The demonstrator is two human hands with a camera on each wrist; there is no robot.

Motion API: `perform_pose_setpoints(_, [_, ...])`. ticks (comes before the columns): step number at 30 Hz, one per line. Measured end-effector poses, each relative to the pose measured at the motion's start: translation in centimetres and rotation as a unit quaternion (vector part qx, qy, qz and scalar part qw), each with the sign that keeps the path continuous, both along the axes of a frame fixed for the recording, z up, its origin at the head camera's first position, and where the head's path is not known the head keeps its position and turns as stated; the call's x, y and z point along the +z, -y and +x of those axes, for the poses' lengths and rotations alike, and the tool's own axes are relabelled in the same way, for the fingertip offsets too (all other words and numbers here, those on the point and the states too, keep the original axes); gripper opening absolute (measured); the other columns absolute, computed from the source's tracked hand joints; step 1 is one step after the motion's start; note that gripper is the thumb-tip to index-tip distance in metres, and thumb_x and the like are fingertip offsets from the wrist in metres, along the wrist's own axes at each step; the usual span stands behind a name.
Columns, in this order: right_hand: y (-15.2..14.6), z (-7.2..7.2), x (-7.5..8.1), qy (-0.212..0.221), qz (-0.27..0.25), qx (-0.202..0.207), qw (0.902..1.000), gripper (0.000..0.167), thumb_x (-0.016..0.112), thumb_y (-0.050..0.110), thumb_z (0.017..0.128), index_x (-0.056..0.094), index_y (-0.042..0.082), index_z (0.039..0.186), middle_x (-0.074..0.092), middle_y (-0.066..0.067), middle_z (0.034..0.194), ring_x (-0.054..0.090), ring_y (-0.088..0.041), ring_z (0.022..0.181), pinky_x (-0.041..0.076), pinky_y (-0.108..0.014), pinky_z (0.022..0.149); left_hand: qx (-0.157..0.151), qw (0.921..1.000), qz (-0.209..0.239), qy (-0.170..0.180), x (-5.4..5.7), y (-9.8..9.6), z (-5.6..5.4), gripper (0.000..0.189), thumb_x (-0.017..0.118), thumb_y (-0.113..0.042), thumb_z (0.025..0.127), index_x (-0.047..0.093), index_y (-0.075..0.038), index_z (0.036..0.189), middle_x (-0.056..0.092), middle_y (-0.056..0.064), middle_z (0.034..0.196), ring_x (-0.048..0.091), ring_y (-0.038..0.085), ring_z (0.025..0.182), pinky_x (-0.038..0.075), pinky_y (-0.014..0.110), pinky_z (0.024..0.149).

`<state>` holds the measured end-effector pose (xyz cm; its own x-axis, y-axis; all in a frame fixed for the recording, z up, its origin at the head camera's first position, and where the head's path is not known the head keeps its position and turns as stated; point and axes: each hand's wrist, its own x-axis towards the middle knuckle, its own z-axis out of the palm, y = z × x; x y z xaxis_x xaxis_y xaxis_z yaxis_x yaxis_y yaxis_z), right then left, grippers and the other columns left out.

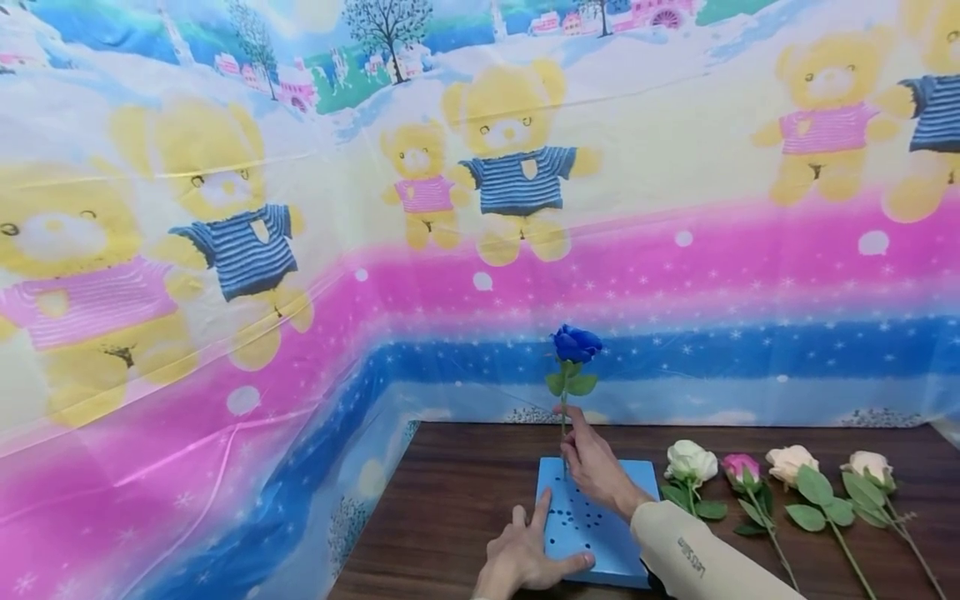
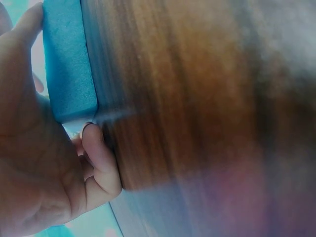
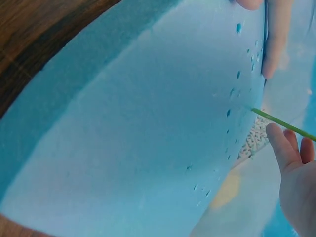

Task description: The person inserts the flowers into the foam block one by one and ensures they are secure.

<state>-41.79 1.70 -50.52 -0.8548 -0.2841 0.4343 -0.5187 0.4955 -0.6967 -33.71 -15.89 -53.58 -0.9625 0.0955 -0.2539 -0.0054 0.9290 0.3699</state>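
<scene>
My right hand (image 1: 596,467) pinches the green stem of a blue rose (image 1: 576,343), which stands upright with its bloom at the top. In the right wrist view the stem (image 3: 281,122) runs down to the holed face of a light blue foam block (image 3: 123,128), its lower tip right at the surface. My left hand (image 1: 525,550) rests at the near left corner of the foam block (image 1: 618,546), index finger along the left side and thumb across the front part. Up close, the left wrist view has the hand (image 2: 39,148) against the block's corner.
To the right of the block, a white rose (image 1: 692,461), a pink rose (image 1: 741,469) and two pale peach roses (image 1: 792,464) lie on the dark wooden table (image 1: 427,508). A bear-printed curtain (image 1: 637,275) hangs behind and along the left.
</scene>
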Motion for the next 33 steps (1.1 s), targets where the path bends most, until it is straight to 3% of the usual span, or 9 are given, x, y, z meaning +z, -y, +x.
perform_pose_setpoints(8, [-0.6,0.3,0.4,0.017,0.009,-0.011,0.9998,0.063,0.054,0.002,0.117,0.035,0.033,0.169,0.065,-0.003,0.111,0.068,-0.02,0.098,0.056,-0.043,0.083,0.001,0.9998,-0.015,-0.014,0.2,0.0,0.3,0.115,0.064,-0.094,0.088,0.022,-0.038,0.179,0.052,0.017,0.124,0.061,0.033,0.08,0.046,0.052,0.066])
perform_pose_setpoints(14, [-1.3,0.4,0.3,0.028,0.021,-0.018,0.9992,0.064,0.056,0.006,0.117,0.031,0.03,0.171,0.066,-0.005,0.113,0.066,-0.015,0.094,0.055,-0.041,0.082,-0.002,0.9997,-0.016,-0.02,0.3,0.0,0.5,0.116,0.066,-0.093,0.088,0.021,-0.038,0.179,0.053,0.018,0.128,0.063,0.035,0.085,0.049,0.055,0.07])
perform_pose_setpoints(23, [-3.0,0.5,0.2,0.02,0.019,-0.027,0.9992,0.065,0.061,0.009,0.116,0.031,0.026,0.172,0.066,-0.004,0.115,0.068,-0.015,0.1,0.057,-0.042,0.085,-0.002,0.9997,-0.006,-0.024,0.4,0.0,0.9,0.116,0.067,-0.093,0.087,0.021,-0.038,0.179,0.051,0.016,0.121,0.059,0.032,0.081,0.043,0.048,0.064])
perform_pose_setpoints(29, [-4.7,0.9,0.6,0.027,0.005,-0.038,0.9989,0.066,0.059,0.011,0.117,0.028,0.024,0.174,0.063,-0.018,0.132,0.069,-0.027,0.117,0.059,-0.049,0.092,-0.002,0.9997,-0.003,-0.026,0.5,-0.1,1.0,0.116,0.067,-0.091,0.088,0.021,-0.036,0.179,0.052,0.017,0.122,0.059,0.031,0.08,0.042,0.047,0.063])
perform_pose_setpoints(33, [-6.0,1.2,0.8,0.032,-0.007,-0.05,0.9982,0.066,0.059,0.011,0.117,0.027,0.023,0.173,0.054,-0.025,0.14,0.066,-0.028,0.111,0.057,-0.047,0.087,-0.004,0.9996,0.001,-0.028,0.5,-0.1,1.0,0.117,0.067,-0.092,0.087,0.022,-0.036,0.179,0.052,0.017,0.122,0.058,0.03,0.078,0.041,0.046,0.061])
